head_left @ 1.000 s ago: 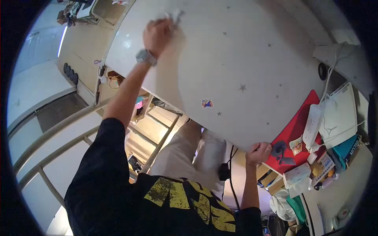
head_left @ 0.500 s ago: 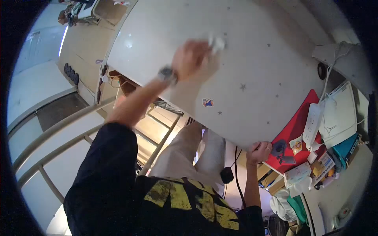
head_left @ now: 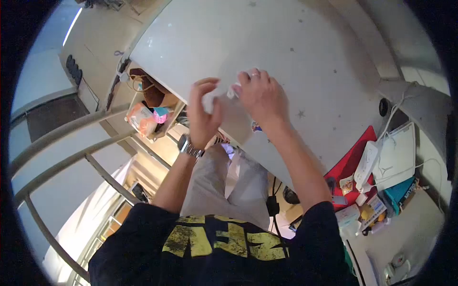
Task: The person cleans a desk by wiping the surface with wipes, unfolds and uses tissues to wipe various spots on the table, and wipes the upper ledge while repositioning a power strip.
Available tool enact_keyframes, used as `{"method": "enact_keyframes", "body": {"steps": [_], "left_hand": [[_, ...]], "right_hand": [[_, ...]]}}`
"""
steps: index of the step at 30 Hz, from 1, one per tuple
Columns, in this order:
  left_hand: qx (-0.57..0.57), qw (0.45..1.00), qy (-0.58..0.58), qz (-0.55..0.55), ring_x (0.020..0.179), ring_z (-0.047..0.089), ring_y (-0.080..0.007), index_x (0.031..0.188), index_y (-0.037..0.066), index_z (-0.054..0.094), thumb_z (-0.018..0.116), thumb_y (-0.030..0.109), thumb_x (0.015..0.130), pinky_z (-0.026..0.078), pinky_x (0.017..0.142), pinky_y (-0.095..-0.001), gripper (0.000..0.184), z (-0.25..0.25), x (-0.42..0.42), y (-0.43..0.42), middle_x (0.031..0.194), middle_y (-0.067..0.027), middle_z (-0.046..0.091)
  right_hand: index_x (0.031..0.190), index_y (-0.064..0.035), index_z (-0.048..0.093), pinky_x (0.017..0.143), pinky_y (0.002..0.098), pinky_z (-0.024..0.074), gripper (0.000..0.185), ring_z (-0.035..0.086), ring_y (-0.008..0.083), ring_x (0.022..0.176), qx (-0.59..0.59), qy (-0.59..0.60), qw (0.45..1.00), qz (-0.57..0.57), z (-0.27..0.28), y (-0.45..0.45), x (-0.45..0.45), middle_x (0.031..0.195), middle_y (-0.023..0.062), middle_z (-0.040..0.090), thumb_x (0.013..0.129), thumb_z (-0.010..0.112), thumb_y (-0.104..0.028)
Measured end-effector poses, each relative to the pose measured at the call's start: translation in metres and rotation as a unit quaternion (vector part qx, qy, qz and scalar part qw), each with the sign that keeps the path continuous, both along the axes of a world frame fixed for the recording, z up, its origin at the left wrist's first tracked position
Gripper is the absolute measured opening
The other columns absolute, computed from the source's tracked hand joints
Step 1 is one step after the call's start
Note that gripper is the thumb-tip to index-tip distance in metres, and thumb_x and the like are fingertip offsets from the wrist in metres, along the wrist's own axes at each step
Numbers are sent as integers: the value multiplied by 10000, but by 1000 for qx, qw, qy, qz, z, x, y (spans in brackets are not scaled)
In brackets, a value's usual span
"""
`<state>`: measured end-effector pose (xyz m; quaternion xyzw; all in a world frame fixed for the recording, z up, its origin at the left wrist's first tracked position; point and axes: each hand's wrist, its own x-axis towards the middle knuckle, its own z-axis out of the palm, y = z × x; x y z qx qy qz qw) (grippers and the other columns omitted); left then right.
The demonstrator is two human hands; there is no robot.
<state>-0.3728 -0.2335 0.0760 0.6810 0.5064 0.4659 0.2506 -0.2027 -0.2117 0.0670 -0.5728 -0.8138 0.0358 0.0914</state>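
My right hand (head_left: 262, 95), a ring on one finger, is curled over a small crumpled white tissue (head_left: 233, 91) above the white tabletop (head_left: 229, 43) with grey stars. The tissue pokes out on the thumb side. To its left, my left hand (head_left: 204, 112) wears a metal wristwatch (head_left: 190, 147) and is open, fingers and thumb apart, slightly blurred, with nothing in it. Beneath my right wrist a small coloured sticker (head_left: 256, 126) on the tabletop is partly hidden.
A red mat (head_left: 355, 155), a white power strip (head_left: 366, 162) and a white flat device (head_left: 395, 150) with cables lie at the right. Metal bed rails (head_left: 71, 128) run along the left. A shelf holding bags (head_left: 145, 117) stands below the table's left edge.
The tissue has gone from my left hand to my right. My right hand has left the table's front edge and moved up over the tabletop; my left hand has drawn back toward me.
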Motion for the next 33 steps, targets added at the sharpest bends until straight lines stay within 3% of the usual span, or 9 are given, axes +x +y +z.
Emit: {"method": "enact_keyframes", "body": {"steps": [7,8,9,12,17,23,25,28,33], "left_hand": [[-152,969,-57,187,804,580,-172,883,-12,589,543,-95,818,480,734,-282,115,-10,-25,-80,863,-84,596],[-180,959,-58,212,797,578,-164,882,-10,589,536,-93,829,475,723,-276,112,-7,-24,-95,864,-81,598],[-204,947,-61,240,790,575,-156,882,-8,589,528,-91,839,469,712,-269,111,-6,-24,-108,864,-77,600],[-273,926,-65,251,760,573,-124,890,-2,600,544,-50,873,461,686,-239,75,-27,-32,-156,845,-64,616],[-449,842,-123,272,676,579,-88,910,4,618,591,53,910,461,595,-219,56,-70,-45,-234,810,-42,644],[-493,808,-147,289,731,619,-116,939,-3,615,593,54,906,495,674,-237,70,-86,-47,-281,818,-49,647],[-518,802,-152,254,759,627,-120,947,-3,614,589,56,910,495,698,-237,74,-87,-44,-273,829,-50,650],[-510,799,-198,250,793,642,-119,958,2,618,591,67,911,501,711,-235,85,-79,-43,-270,855,-54,658],[-551,761,-190,285,790,641,-114,987,26,625,587,105,924,495,685,-231,108,-83,-49,-274,855,-35,658]], "right_hand": [[894,-77,574,673,437,556,136,653,294,785,75,25,970,231,-44,45,51,866,112,639,816,572,-188],[886,-57,593,612,462,534,170,649,322,733,45,108,987,108,-60,91,93,814,147,654,863,528,-212],[871,-43,607,562,464,503,254,629,337,640,-186,97,971,-111,-53,148,142,714,152,647,916,469,-252],[850,-44,614,563,456,506,334,628,327,593,16,38,993,-112,-106,197,194,650,145,631,951,431,-303],[862,-60,619,583,388,529,335,652,265,640,15,-60,994,90,-82,152,132,731,94,669,965,440,-324],[842,-91,630,510,377,517,165,642,241,583,-71,-160,985,1,-46,67,41,625,55,620,855,569,-244],[746,-108,586,470,395,502,126,616,227,514,0,40,973,226,-33,17,22,567,46,578,804,604,-218],[688,-77,648,411,315,432,181,535,127,482,-152,-279,948,-32,-26,151,82,570,54,596,847,580,-132],[663,-108,507,475,416,483,154,551,245,461,-7,7,993,114,-36,16,25,513,64,506,754,624,-151]]}}
